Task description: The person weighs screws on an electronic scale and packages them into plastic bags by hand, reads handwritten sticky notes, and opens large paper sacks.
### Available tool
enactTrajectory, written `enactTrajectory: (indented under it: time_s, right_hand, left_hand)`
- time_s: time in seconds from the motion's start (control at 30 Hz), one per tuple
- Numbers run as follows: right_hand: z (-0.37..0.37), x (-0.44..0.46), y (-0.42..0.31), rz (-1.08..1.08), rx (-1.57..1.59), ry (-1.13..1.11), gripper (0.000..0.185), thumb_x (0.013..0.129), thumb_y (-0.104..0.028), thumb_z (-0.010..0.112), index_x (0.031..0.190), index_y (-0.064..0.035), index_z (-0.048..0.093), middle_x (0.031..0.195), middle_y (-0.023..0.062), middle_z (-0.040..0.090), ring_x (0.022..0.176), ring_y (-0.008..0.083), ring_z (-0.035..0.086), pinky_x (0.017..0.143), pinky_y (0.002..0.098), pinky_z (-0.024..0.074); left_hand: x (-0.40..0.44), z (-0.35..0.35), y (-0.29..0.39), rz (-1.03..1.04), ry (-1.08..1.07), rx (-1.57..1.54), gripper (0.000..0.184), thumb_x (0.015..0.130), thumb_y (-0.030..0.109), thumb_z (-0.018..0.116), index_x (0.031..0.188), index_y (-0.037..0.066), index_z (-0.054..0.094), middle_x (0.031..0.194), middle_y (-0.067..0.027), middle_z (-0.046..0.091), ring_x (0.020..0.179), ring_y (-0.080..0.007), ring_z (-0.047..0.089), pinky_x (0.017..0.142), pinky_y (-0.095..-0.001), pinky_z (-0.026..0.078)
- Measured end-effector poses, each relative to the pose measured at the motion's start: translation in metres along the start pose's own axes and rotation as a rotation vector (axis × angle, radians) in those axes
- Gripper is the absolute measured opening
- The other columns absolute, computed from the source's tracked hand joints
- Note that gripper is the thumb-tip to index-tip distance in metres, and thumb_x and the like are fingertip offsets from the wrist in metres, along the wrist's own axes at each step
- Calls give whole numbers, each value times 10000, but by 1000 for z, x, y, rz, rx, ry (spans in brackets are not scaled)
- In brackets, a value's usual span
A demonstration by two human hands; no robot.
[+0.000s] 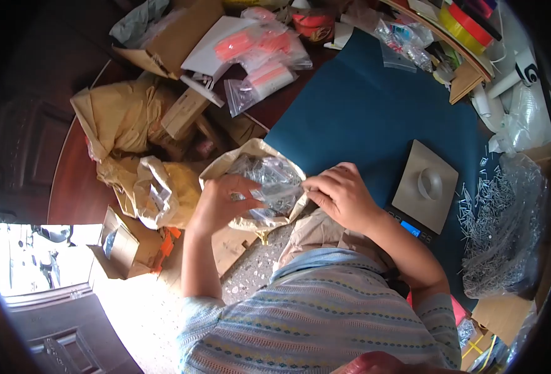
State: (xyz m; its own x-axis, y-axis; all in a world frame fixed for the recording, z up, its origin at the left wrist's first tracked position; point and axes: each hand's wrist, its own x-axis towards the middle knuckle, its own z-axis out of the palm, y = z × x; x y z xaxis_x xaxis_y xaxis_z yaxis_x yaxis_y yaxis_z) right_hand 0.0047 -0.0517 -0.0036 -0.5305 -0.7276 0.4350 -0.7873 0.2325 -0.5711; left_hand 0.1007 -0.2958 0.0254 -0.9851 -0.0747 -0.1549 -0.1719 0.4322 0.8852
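A tan sack (pixel 255 147) with a rolled-down rim stands in front of me at the table's edge. Inside it lie clear plastic bags (pixel 278 187) that seem to hold small metal pieces. Over the sack's left side reaches my left hand (pixel 225 202), thumb and fingers apart, with nothing visible between them. My right hand (pixel 343 194) pinches the right rim of the sack, fingertips pressed together. Further right, a digital scale (pixel 424 187) with a lit blue display carries a white ring-shaped object (pixel 430 183).
Loose nails or screws (pixel 484 206) spill from a clear plastic bag (pixel 515 224) at the right. A blue mat (pixel 362 112) covers the table. Pink packets (pixel 263 47), a cardboard box (pixel 163 47) and brown sacks (pixel 122 118) crowd the back left. Tape rolls (pixel 465 28) sit on a shelf.
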Motion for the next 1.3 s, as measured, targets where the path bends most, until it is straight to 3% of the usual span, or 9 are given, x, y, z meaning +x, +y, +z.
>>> enactTrajectory:
  time_s: [0.17, 0.27, 0.33, 0.43, 0.47, 0.77, 0.97, 1.2, 1.3]
  right_hand:
    - [21, -33, 1, 258, 208, -297, 269, 851, -147, 582, 1094, -41, 536, 1031, 136, 583, 947, 272, 579, 790, 379, 464]
    - [55, -57, 0, 426, 400, -378, 521, 865, -187, 584, 1305, -31, 354, 1205, 199, 495, 1043, 268, 561, 774, 322, 514]
    - [100, -80, 11, 654, 512, -179, 503, 848, -160, 597, 1263, 5, 366, 1202, 212, 484, 1047, 337, 530, 875, 402, 451]
    - [134, -82, 27, 1513, 1208, 71, 488, 827, -146, 625, 1241, -20, 400, 1171, 155, 471, 1036, 314, 517, 871, 418, 452]
    - [146, -92, 47, 1492, 1472, -68, 444, 811, -136, 640, 1193, -41, 434, 1150, 115, 447, 1024, 300, 514, 841, 441, 463]
    - [200, -90, 74, 1717, 1462, -44, 272, 805, -282, 653, 956, -90, 535, 904, 71, 532, 818, 223, 513, 681, 374, 448]
    - [196, -83, 73, 1643, 1474, 38, 226, 789, -202, 660, 951, -105, 537, 868, 41, 550, 779, 186, 539, 658, 325, 453]
    - [208, -91, 83, 1667, 1429, 12, 184, 709, -49, 587, 885, -56, 535, 857, 61, 564, 789, 201, 562, 712, 317, 484]
    - [208, -92, 84, 1618, 1414, 11, 213, 668, -22, 573, 877, -46, 536, 854, 65, 562, 789, 204, 562, 711, 326, 486]
  left_hand:
    - [18, -22, -84, -104, 51, -35, 563, 656, 146, 786, 1139, 30, 522, 1130, -131, 579, 1082, -250, 553, 906, -371, 442]
    - [40, -36, -117, -256, 213, 516, 548, 727, 288, 731, 1157, 26, 513, 1148, -165, 565, 1078, -317, 544, 910, -401, 433]
    - [61, -37, -167, -59, 269, 798, 573, 762, 408, 660, 1154, 16, 516, 1117, -199, 572, 1067, -352, 539, 898, -410, 435]
    - [104, -37, -181, -208, 125, 824, 667, 767, 558, 577, 1115, -11, 555, 1068, -231, 592, 1052, -364, 548, 880, -406, 443]
    - [118, -35, -181, -333, 42, 762, 709, 762, 603, 553, 1096, -22, 574, 1052, -239, 599, 1047, -361, 554, 874, -401, 446]
    - [111, -48, -181, -554, -231, 503, 906, 622, 780, 532, 989, -42, 641, 1065, -226, 612, 1031, -319, 586, 850, -369, 444]
    - [122, -36, -213, -577, -262, 316, 831, 628, 692, 627, 1020, -41, 640, 998, -164, 648, 947, -256, 613, 829, -348, 457]
    - [99, 17, -281, -458, 146, 168, 730, 655, 621, 666, 991, -26, 649, 911, -138, 666, 851, -193, 629, 773, -328, 484]
    - [64, 15, -224, -459, 196, 250, 530, 719, 469, 673, 1009, 25, 658, 864, -147, 664, 798, -241, 639, 742, -323, 495]
